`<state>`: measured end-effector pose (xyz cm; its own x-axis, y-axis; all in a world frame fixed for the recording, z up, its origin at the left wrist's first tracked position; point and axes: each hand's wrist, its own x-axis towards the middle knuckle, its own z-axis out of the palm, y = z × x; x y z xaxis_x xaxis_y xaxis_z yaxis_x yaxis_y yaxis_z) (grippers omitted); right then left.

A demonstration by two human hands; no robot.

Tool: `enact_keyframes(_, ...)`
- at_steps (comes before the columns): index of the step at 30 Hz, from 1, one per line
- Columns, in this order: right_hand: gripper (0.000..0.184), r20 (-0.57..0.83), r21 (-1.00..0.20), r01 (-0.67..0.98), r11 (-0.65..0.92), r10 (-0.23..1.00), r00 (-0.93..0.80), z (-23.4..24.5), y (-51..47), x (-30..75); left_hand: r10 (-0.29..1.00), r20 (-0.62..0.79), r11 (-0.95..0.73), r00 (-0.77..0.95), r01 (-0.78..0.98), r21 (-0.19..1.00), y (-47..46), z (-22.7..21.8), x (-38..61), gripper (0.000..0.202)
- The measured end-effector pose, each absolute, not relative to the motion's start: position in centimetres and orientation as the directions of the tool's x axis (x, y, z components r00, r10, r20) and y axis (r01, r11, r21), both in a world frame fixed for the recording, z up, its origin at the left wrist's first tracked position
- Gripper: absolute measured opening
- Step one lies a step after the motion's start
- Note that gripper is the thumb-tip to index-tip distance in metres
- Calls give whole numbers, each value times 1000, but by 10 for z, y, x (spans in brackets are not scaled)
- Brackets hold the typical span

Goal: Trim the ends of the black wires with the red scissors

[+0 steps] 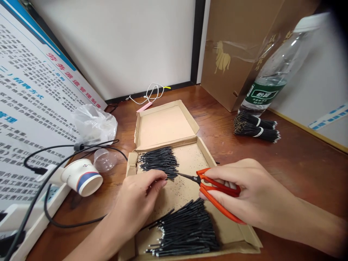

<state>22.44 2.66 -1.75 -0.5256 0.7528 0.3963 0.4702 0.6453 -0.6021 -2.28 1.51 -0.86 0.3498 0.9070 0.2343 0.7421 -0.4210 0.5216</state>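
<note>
My right hand (244, 195) grips orange-handled scissors (217, 192), their narrow dark blades pointing left over the open cardboard box (185, 188). Close to the blade tips, my left hand (141, 195) pinches thumb and forefinger together on what looks like a thin black wire, mostly hidden by the fingers. Just beyond these fingers lies a pile of short black wires (157, 159). A larger pile of black wires (187, 232) with pale ends fills the near part of the box. Small dark bits are scattered on the cardboard between the piles.
Two banded black wire bundles (257, 127) lie at right by a water bottle (268, 87) and a brown carton (233, 47). At left are a tipped paper cup (83, 177), a clear cup (104, 160), a plastic bag (95, 123) and black cables (73, 225).
</note>
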Motion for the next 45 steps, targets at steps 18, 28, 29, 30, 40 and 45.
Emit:
enact_keyframes(18, 17, 400, -595, 473, 650, 750, -526, -22, 31, 225, 822, 161, -530, 546, 632, 565, 14, -14, -22, 22)
enact_keyframes(28, 15, 429, -586, 468, 662, 743, -513, -22, 31, 225, 796, -423, -145, 434, 814, 562, -2, 9, -23, 7)
enact_keyframes(29, 15, 429, -584, 471, 661, 744, -513, -22, 31, 225, 791, -448, -111, 417, 817, 565, -3, 10, -23, 7)
enact_keyframes(30, 15, 427, -582, 475, 659, 746, -511, -22, 31, 225, 786, -469, -82, 403, 820, 567, -3, 10, -22, 6)
enact_keyframes(40, 16, 417, -591, 468, 657, 745, -520, -22, 32, 225, 769, -495, -62, 404, 818, 572, -4, 16, -18, 11)
enact_keyframes(45, 15, 402, -592, 480, 647, 753, -521, -22, 31, 225, 817, -445, -62, 367, 823, 564, 0, 17, -18, 12)
